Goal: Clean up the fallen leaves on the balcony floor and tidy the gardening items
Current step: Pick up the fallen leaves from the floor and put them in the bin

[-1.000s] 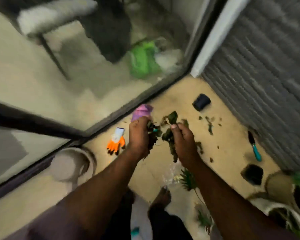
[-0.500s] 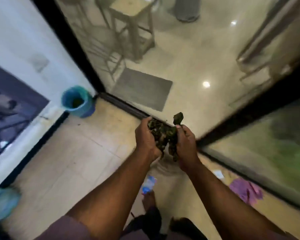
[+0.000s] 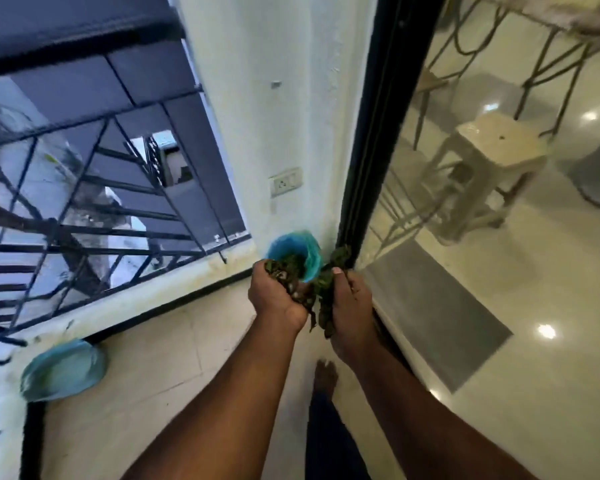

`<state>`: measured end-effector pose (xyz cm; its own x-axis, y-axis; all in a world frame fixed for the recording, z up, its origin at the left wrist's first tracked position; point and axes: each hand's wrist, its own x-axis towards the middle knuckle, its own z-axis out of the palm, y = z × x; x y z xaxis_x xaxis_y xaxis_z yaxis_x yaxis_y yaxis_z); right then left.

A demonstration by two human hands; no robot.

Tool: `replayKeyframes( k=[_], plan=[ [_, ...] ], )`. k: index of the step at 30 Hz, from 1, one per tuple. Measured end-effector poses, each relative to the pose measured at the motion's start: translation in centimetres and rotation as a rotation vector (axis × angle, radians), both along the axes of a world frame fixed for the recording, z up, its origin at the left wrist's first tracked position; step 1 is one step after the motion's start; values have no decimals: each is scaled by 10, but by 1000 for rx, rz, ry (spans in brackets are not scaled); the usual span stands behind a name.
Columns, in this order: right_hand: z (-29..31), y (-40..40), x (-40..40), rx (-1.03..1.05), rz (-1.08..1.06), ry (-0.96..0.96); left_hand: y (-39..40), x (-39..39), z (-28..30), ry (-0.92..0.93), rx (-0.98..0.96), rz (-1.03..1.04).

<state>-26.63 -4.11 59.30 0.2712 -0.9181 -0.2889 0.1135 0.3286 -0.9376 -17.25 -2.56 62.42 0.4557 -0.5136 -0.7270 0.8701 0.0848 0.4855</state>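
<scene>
A bunch of dark green fallen leaves point(image 3: 317, 296) is gathered between both hands at mid-frame. My left hand point(image 3: 274, 296) grips the left part of the bunch, fingers curled round it. My right hand point(image 3: 352, 299) grips the right part, thumb on top. Just beyond the hands, a blue bin point(image 3: 293, 252) stands in the balcony corner by the white wall, with some leaves inside it. The hands are just in front of its rim.
A blue lid point(image 3: 63, 370) leans at the low wall on the left, under the black railing point(image 3: 84, 216). The black sliding-door frame point(image 3: 371, 140) and glass run along the right, with a white stool point(image 3: 489, 168) indoors. My bare foot point(image 3: 324, 374) stands on the beige floor tiles.
The view has swung from the leaf-strewn floor to the balcony corner. Both hands, still holding the leaves, have come close to the blue bin, which was farther off to the left.
</scene>
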Motion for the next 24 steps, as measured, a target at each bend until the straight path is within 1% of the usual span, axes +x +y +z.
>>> replayKeyframes(
  k=[2,4,5,6,8,9,10,11,12,13,16,18,19,21,22,24],
  plan=[
    [-38,-54,38,48,45,102,-51,41,-40,36,29,90],
    [-93,-117,78,81,71,221,-110,86,-93,50,82,141],
    [-125,-144,96,96,89,263,-137,105,-124,56,123,159],
    [-164,-172,113,120,113,312,-166,127,-167,54,160,164],
    [-205,-208,134,153,139,395,-197,154,-224,20,192,162],
    [-234,-226,146,172,149,401,-213,173,-273,-5,269,150],
    [-270,-242,161,206,157,409,-231,196,-339,-23,337,157],
    [-301,-255,173,245,161,418,-242,212,-381,-43,403,127],
    [-325,-265,184,296,170,429,-251,223,-399,-51,472,71],
    [-354,-273,196,368,186,424,-258,229,-410,-31,471,20],
    [-419,-291,225,612,280,399,-275,245,-439,-80,457,-211],
    [-443,-302,235,668,329,433,-279,252,-458,-64,416,-368],
    [-451,-307,240,687,315,433,-280,258,-465,-32,388,-428],
    [-457,-312,246,760,247,393,-284,267,-479,-31,366,-520],
    [-457,-314,245,786,221,358,-284,270,-477,-49,368,-540],
    [-452,-319,245,795,171,283,-286,274,-474,-68,411,-495]
  ],
)
